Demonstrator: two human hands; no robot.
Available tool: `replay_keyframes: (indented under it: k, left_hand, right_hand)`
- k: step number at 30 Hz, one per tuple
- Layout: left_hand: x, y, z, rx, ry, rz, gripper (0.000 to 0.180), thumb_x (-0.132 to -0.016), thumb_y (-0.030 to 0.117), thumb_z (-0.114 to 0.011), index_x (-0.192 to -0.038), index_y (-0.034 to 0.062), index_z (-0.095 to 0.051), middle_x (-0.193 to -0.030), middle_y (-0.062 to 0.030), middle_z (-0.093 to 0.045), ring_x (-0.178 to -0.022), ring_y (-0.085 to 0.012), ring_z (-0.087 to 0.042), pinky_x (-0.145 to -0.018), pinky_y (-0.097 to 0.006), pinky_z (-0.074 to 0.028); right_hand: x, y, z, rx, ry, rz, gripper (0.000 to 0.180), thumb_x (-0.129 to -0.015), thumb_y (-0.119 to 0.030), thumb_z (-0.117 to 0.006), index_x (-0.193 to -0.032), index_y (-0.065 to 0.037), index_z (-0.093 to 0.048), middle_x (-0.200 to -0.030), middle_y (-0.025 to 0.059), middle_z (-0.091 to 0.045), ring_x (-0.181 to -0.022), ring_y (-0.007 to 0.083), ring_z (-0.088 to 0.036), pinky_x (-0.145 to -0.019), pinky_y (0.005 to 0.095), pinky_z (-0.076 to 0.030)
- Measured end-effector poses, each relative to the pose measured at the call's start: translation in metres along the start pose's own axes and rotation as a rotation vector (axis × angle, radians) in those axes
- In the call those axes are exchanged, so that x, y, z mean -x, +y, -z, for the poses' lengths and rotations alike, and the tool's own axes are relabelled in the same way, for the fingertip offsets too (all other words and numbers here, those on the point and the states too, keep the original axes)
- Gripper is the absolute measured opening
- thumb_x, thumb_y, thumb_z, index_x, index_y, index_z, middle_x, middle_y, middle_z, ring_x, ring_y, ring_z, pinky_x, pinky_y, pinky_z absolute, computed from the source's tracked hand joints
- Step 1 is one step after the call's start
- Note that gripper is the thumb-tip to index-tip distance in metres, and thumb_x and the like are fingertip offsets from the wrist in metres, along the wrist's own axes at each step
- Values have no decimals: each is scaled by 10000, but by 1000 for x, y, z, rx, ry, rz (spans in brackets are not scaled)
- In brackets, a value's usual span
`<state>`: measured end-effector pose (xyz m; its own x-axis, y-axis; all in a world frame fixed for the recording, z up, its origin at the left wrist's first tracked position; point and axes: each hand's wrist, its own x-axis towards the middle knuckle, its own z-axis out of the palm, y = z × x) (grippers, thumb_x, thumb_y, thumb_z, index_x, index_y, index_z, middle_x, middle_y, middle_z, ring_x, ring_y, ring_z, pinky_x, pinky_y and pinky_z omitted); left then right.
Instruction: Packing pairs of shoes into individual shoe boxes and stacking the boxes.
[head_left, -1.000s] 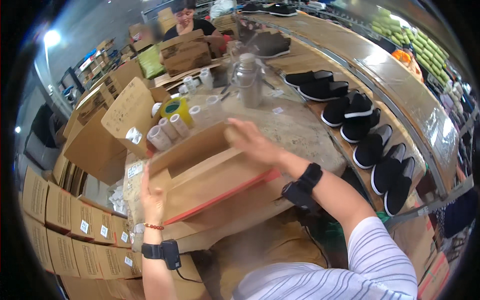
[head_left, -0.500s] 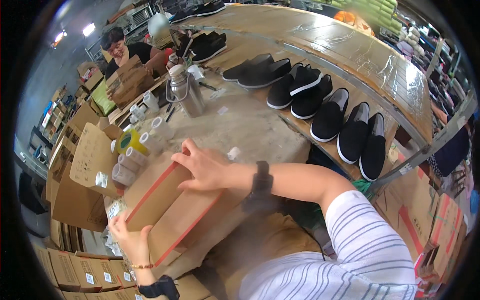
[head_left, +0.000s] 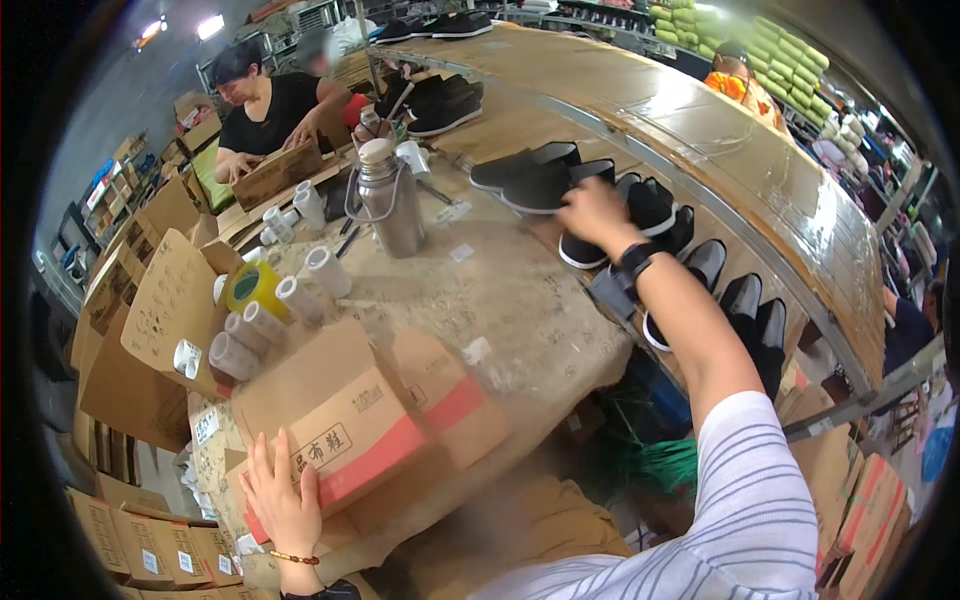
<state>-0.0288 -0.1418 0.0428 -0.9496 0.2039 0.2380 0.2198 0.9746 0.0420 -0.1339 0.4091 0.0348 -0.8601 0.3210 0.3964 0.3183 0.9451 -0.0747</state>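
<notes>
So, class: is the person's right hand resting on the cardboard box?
No: the right hand reaches the black shoes, while the left hand rests on the box.

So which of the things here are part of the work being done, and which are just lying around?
In use:
- brown cardboard shoebox with a red stripe, under the left hand
- black slip-on cloth shoes, reached by the right hand

Lying about:
- tall steel flask
- yellow tape roll
- white paper rolls
- flat folded cartons
</notes>
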Motion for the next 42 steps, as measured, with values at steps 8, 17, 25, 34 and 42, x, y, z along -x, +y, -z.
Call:
replay_keyframes:
  k: [8,17,25,34,42]
  left_hand:
    - [-5,6,2,43,-12,10,574,-833,336,-579,-1368,180,-442,-1380,-150,-385,-1315,-346,-314,-1077,-562,-178]
    - [-3,9,0,32,64,-15,562,-823,317,-608,-1349,184,-462,-1327,-158,-417,-1279,-348,-342,-1062,-550,-210]
    - [15,20,25,310,478,-13,265,-708,141,-703,-973,141,-703,-846,-24,-538,-896,-239,-481,-863,-446,-319]
    - [43,63,-4,410,527,-42,203,-765,108,-663,-955,152,-719,-931,-41,-588,-977,-229,-500,-890,-382,-332]
    - [19,66,41,1355,370,-197,608,-856,214,-672,-1333,-49,-402,-1260,-138,-534,-1156,-215,-500,-999,-322,-378]
  right_hand:
    - [-3,56,12,156,-324,-392,554,-757,-481,-696,-1182,-136,-617,-1285,158,-536,-1213,330,-481,-980,436,-389]
    - [26,39,25,-693,275,-201,363,-845,-349,-632,-755,2,-619,-796,149,-609,-777,275,-587,-706,347,-437]
    - [180,-109,99,-2643,-222,-232,312,-951,-196,-459,-1164,-1,-577,-1117,117,-613,-966,196,-606,-837,305,-491]
    - [240,-202,108,-2868,-398,-191,348,-945,-222,-490,-1229,-24,-525,-1213,118,-542,-1079,192,-538,-888,279,-464]
    - [237,-225,99,-2668,-352,-225,403,-940,-245,-519,-1286,-43,-478,-1299,119,-478,-1180,188,-478,-934,257,-440]
